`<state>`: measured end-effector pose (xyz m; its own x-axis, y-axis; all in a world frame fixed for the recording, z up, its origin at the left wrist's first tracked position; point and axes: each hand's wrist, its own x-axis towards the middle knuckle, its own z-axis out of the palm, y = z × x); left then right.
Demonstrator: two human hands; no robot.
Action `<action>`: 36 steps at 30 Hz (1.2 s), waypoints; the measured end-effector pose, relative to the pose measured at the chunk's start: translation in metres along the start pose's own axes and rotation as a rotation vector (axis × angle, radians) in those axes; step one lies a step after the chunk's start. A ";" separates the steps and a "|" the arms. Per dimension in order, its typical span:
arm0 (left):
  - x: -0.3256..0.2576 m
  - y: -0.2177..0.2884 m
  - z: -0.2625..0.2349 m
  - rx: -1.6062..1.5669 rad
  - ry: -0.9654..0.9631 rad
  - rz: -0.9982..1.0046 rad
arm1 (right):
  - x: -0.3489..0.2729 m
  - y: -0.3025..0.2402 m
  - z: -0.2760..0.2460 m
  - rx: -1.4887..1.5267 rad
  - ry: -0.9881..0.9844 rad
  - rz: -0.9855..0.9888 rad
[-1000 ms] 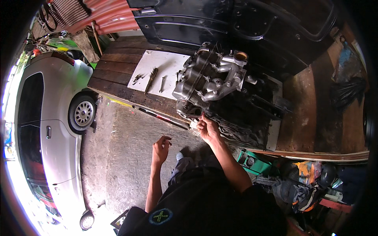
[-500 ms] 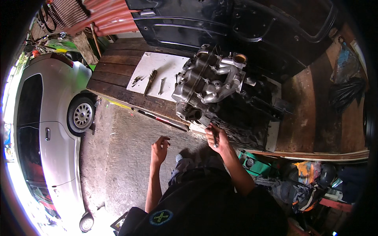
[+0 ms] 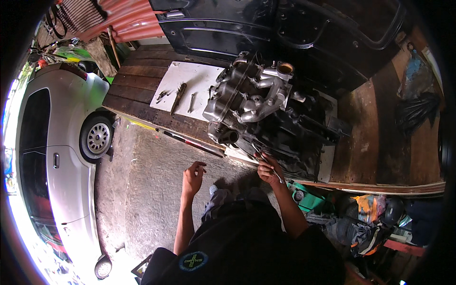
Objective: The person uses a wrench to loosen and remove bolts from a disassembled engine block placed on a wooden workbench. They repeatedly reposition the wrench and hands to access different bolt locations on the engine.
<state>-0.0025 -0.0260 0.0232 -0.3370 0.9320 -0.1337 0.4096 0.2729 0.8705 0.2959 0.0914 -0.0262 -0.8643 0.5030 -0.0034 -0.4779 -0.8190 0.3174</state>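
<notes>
A metal engine (image 3: 247,99) with cast intake pipes stands on the workbench in front of me. At its near edge, my right hand (image 3: 269,168) is closed around a slim silver wrench (image 3: 278,176), which slants across the fingers with one end toward the engine's side. My left hand (image 3: 194,177) hangs in the air to the left, holding nothing, its fingers loosely bent and apart. Left of the engine a white board (image 3: 190,76) carries another wrench (image 3: 191,102), a brush-like tool (image 3: 178,98) and some small dark parts (image 3: 162,96).
The wooden workbench (image 3: 135,88) runs from left to right, with a black vehicle door panel (image 3: 228,42) along its back. A silver car (image 3: 66,123) stands at the left. Below the bench at the right are a green case (image 3: 308,198) and assorted bags. A black plastic bag (image 3: 422,111) hangs far right.
My right hand has shifted slightly right and turned, so more of the wrench shows along the fingers. The view has moved a little; my left hand stays nearly in place.
</notes>
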 end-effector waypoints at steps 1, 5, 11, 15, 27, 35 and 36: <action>-0.001 0.000 0.000 0.003 0.004 -0.014 | 0.001 -0.002 -0.002 0.037 0.000 0.010; -0.007 -0.002 0.002 0.001 0.027 0.023 | 0.011 -0.002 -0.006 0.145 -0.009 0.034; -0.012 -0.003 0.002 0.032 0.035 0.002 | 0.016 -0.001 -0.006 0.270 -0.095 0.010; -0.016 -0.004 0.001 0.024 0.056 0.000 | 0.018 0.003 0.009 0.374 -0.082 -0.007; -0.023 -0.011 0.001 0.038 0.090 -0.018 | 0.046 0.016 0.028 0.298 0.141 -0.107; -0.027 -0.014 -0.003 0.018 0.112 -0.020 | 0.089 0.022 0.003 0.181 0.359 -0.349; -0.026 -0.013 -0.003 0.023 0.107 -0.027 | 0.095 0.023 -0.001 0.157 0.393 -0.391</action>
<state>-0.0015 -0.0545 0.0171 -0.4366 0.8936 -0.1046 0.4176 0.3042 0.8562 0.2024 0.1199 -0.0200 -0.6354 0.5951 -0.4920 -0.7709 -0.5264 0.3587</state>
